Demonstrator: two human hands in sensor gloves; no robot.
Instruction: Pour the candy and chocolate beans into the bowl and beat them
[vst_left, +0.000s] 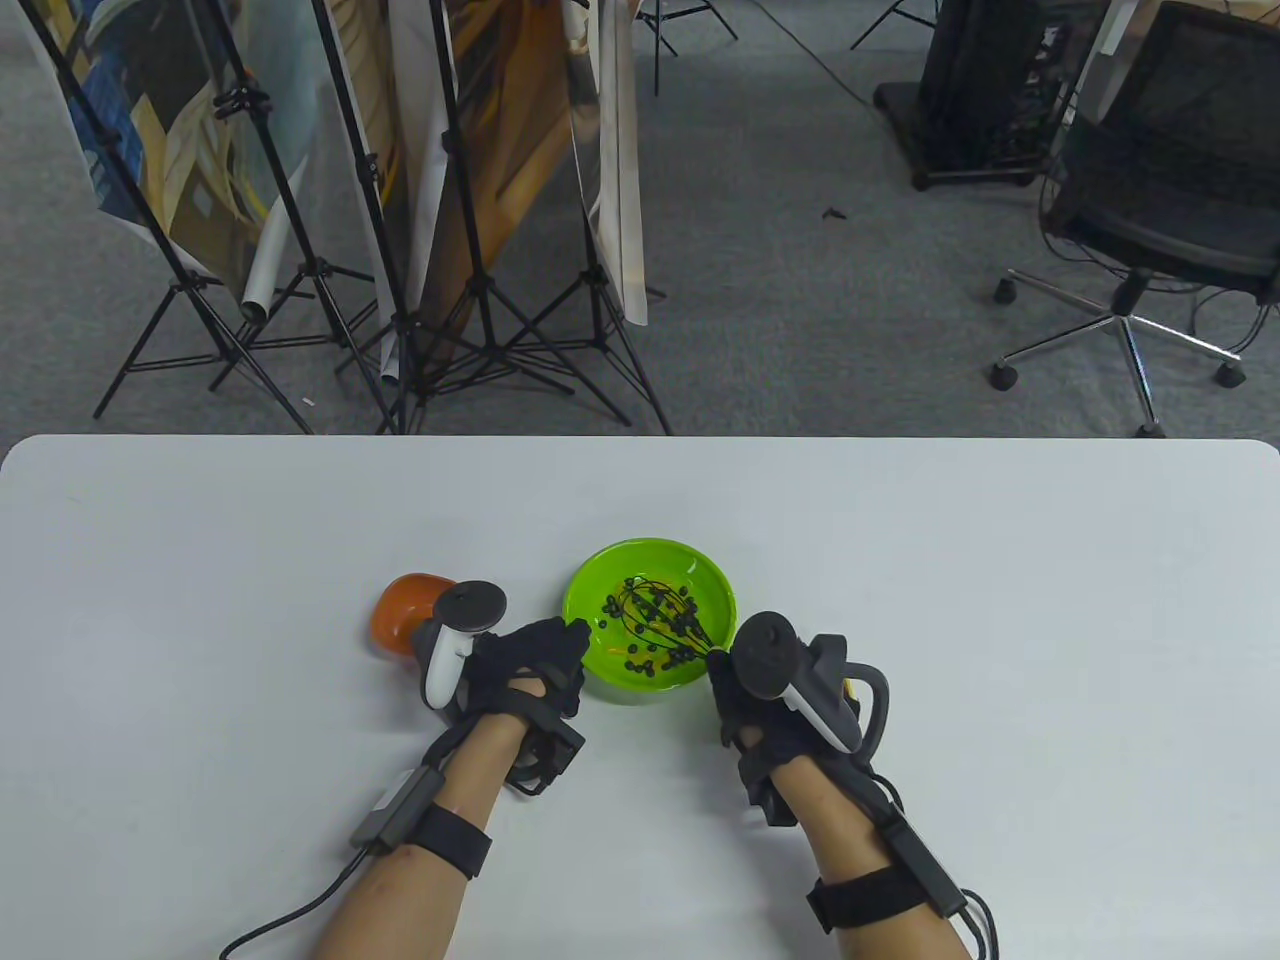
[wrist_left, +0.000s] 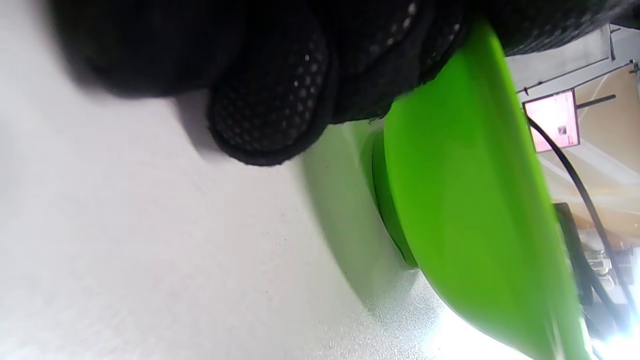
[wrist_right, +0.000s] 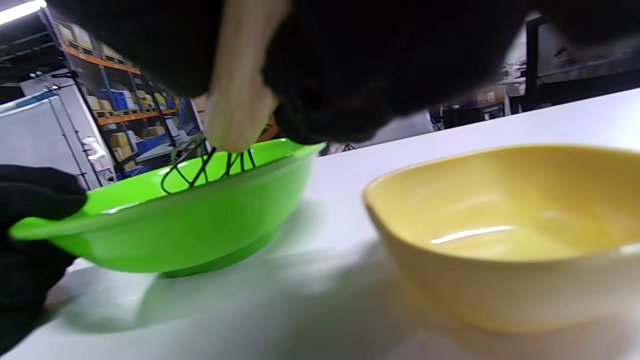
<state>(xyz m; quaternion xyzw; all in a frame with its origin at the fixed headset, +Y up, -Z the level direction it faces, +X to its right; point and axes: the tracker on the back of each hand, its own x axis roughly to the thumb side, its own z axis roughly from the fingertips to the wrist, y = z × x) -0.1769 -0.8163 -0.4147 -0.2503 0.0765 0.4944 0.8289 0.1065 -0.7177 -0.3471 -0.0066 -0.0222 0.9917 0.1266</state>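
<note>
Your left hand (vst_left: 530, 660) pinches the green bowl's (vst_left: 712, 585) rim at 9 o'clock, while your right hand (vst_left: 765, 690), at 4 o'clock, grips the whisk (vst_left: 665, 615) standing among the beans (vst_left: 660, 655).

Background and non-task items, white tabletop (vst_left: 900, 600).

Beyond the far edge, grey carpet (vst_left: 800, 250). Black light stands (vst_left: 470, 300) with rolled and hanging backdrops (vst_left: 600, 150) at upper left. Black office chair (vst_left: 1160, 200) on castors at upper right, a black cabinet (vst_left: 985, 90) just left of it. Right wrist view: shelving (wrist_right: 120, 95) with boxes in the far background, blurred.
</note>
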